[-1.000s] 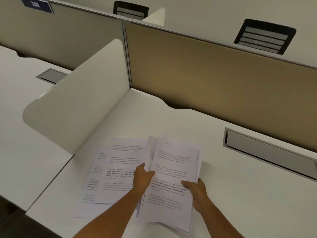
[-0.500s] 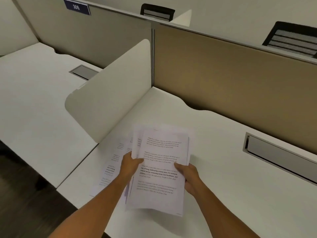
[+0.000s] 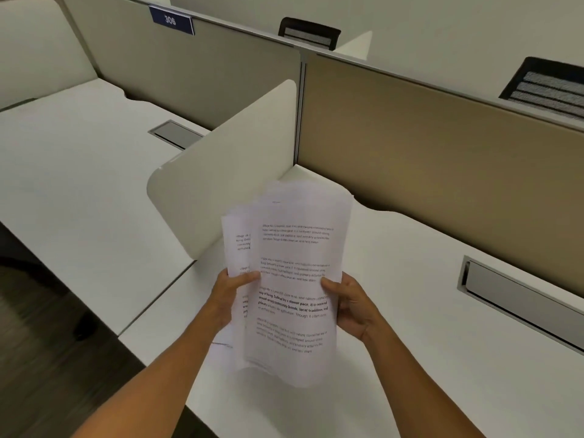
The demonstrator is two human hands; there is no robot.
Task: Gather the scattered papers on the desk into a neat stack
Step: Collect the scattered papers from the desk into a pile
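A bundle of white printed papers [image 3: 294, 248] is held up above the white desk [image 3: 410, 343], tilted toward me, its sheets still fanned unevenly at the left and top edges. My left hand [image 3: 229, 295] grips the bundle's left edge, thumb on the front sheet. My right hand [image 3: 350, 305] grips the right edge the same way. The lower ends of the sheets curl down close to the desk surface; I cannot tell whether they touch it.
A white rounded side divider [image 3: 227, 172] stands left of the papers. A tan back partition [image 3: 442, 147] closes the far side. A metal cable tray [image 3: 518, 298] is set into the desk at right. The neighbouring desk [image 3: 79, 184] lies left; dark floor below.
Both hands have gathered the spread sheets together and lifted the bundle off the desk, raising it upright. The view has shifted left.
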